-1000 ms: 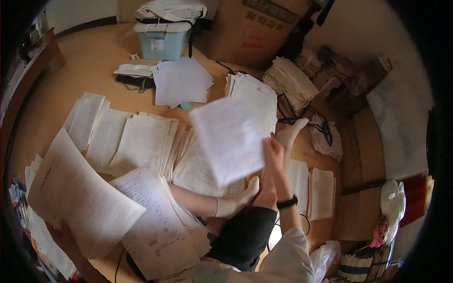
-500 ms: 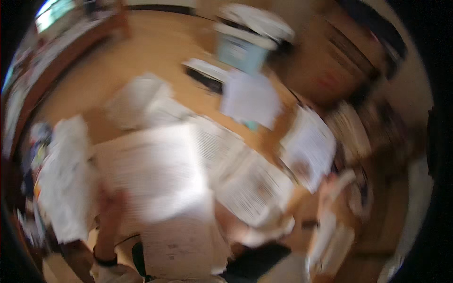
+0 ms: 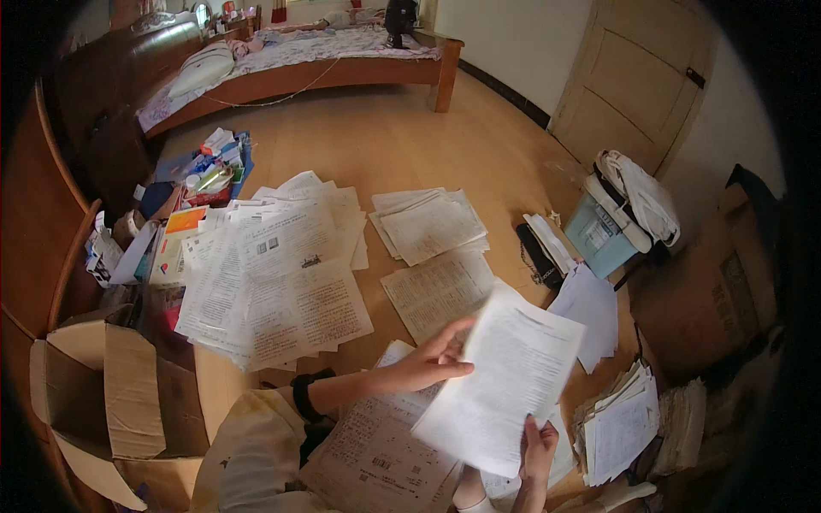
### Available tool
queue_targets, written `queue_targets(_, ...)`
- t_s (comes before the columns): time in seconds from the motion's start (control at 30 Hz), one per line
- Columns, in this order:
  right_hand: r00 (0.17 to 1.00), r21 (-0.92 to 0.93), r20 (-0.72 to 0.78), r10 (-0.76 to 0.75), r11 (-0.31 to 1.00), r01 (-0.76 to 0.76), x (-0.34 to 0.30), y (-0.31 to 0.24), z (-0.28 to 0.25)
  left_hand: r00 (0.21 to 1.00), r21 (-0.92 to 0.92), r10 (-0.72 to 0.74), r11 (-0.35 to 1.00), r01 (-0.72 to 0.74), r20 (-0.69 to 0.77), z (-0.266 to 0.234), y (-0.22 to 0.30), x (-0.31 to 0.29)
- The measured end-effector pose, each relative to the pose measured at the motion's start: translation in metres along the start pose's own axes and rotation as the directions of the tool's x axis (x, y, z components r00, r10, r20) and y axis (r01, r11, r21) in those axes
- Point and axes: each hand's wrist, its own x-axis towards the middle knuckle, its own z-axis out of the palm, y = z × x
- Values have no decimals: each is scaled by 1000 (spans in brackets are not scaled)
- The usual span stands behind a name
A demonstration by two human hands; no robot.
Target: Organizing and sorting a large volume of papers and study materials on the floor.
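Note:
A white printed sheaf of paper (image 3: 513, 385) is held up at a tilt over my lap. My right hand (image 3: 537, 446) pinches its lower right edge, thumb on top. At the opposite edge, my left hand (image 3: 434, 353) has its thumb in front and its fingers partly behind the paper. More printed sheets (image 3: 385, 462) lie beneath, across my lap, partly covered by my left forearm. Just beyond the held sheaf, a printed sheet (image 3: 438, 289) rests on the floor, below a small stack of papers (image 3: 432, 224).
A wide pile of printed sheets (image 3: 291, 282) spreads to the left, near an open cardboard box (image 3: 132, 393). On the right are a light blue bin (image 3: 601, 229), loose white sheets (image 3: 588, 308), a paper stack (image 3: 620, 423) and a large carton (image 3: 710, 291). A bed (image 3: 342, 81) stands far back.
The view has swung and steadied from a blurred one. My left hand, formerly by a bright page at lower left, is now at the raised sheaf's edge, with my right hand gripping it too.

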Motion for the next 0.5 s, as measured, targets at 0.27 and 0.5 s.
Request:
queue_targets(0.27, 844, 87, -399, -359, 901, 425, 20, 3, -2, 914, -242, -391, 881, 406, 110, 25, -29, 4)
queue_targets(0.5, 808, 166, -445, -387, 851, 499, 41, -10, 40, 868, -108, -365, 901, 420, 336, 31, -5, 45)
